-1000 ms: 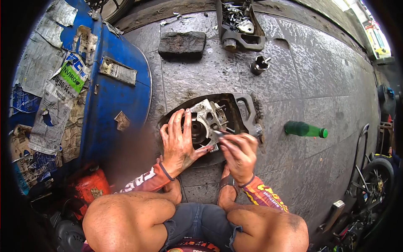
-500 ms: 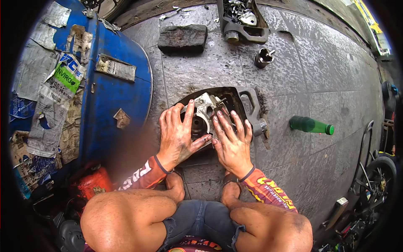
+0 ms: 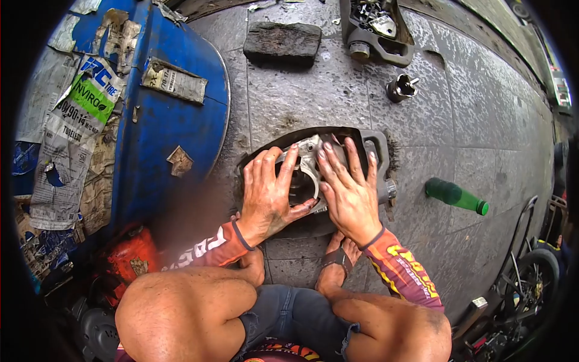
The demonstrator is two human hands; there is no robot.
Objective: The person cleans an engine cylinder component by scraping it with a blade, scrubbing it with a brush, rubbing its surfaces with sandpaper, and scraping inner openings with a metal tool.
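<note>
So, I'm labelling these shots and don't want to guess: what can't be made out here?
All in the head view:
- Part of the silver metal casting: covered by the bare right hand, as is anything beneath its palm.
- Small metal pieces in the dark plastic container: too small to identify; the top edge cuts the container off.
- Dark patch beside the left sleeve: too blurred to name.

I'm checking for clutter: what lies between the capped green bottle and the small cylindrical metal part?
The head view shows only bare grey tiled floor between the bottle and the metal part.
</note>
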